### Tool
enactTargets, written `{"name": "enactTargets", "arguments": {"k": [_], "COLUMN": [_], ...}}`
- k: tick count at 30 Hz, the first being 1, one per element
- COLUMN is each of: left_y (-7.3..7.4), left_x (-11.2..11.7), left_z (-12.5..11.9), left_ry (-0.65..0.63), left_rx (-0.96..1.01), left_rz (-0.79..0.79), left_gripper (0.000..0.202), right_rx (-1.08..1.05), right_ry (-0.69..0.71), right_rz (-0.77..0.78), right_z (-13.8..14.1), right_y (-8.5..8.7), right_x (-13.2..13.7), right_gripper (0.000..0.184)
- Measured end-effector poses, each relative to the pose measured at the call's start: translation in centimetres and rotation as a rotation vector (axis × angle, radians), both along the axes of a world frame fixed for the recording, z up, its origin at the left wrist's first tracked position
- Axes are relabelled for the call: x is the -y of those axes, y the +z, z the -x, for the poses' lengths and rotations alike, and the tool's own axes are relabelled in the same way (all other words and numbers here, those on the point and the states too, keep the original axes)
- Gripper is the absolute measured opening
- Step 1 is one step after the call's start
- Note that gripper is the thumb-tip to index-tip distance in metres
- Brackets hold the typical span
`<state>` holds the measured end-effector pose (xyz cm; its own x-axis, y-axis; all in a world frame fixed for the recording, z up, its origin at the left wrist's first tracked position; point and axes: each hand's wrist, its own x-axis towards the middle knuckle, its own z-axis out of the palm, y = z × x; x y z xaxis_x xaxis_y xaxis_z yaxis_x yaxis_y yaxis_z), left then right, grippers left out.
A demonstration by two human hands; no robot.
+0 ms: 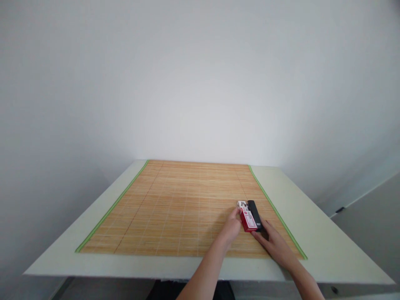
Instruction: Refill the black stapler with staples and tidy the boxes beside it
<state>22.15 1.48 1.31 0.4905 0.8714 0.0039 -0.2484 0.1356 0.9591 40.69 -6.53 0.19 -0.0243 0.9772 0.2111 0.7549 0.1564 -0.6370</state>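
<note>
A small red and white box (247, 218) lies on a bamboo mat (175, 208), right beside a black oblong object (254, 212). My left hand (231, 227) touches the box's left side with its fingertips, fingers curled toward it. My right hand (274, 243) rests on the mat just behind the box and the black object, fingertips at their near ends. Whether either hand grips the items or only touches them is unclear.
The mat has green edging and covers most of a pale table (325, 241) that stands against a white wall. A grey cabinet or door (371, 221) is at the right.
</note>
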Motion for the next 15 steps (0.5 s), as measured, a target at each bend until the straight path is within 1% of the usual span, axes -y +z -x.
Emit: {"name": "enactTargets", "arguments": {"k": [3,5,7,9,10,12,13,14,15], "left_y": [0.3,0.3,0.4,0.6,0.7,1.1,1.2,1.2,1.1], "left_x": [0.1,0.2,0.0,-0.5,-0.8,-1.5,-1.8,-1.9,-2.0], "left_z": [0.2,1.4,3.8,7.6,9.8,14.2,16.1,17.7,18.9], "left_ry": [0.0,0.032,0.087,0.142,0.183,0.317,0.364,0.383,0.391], "left_rx": [-0.049,-0.111,-0.177,-0.24,-0.283,-0.595,-0.743,-0.871,-0.982], "left_rz": [-0.004,0.002,-0.001,-0.056,-0.11,-0.417,-0.535,-0.628,-0.703], "left_gripper": [0.063,0.065,0.065,0.059,0.054,0.047,0.048,0.048,0.049], "right_rx": [-0.002,-0.017,-0.039,-0.063,-0.077,-0.107,-0.124,-0.128,-0.122], "right_ry": [0.001,-0.014,-0.063,-0.161,-0.224,-0.314,-0.319,-0.247,-0.135], "right_rz": [-0.001,0.008,0.005,-0.058,-0.12,-0.254,-0.297,-0.286,-0.267], "right_z": [-0.2,-0.6,-0.9,-0.3,0.6,3.7,5.8,8.2,10.7], "right_y": [-0.3,-0.1,0.7,2.0,2.7,3.9,4.4,4.6,4.6], "right_x": [-0.2,0.1,0.8,1.9,2.4,3.0,2.9,2.5,1.8], "right_gripper": [0.07,0.078,0.086,0.083,0.076,0.06,0.052,0.048,0.045]}}
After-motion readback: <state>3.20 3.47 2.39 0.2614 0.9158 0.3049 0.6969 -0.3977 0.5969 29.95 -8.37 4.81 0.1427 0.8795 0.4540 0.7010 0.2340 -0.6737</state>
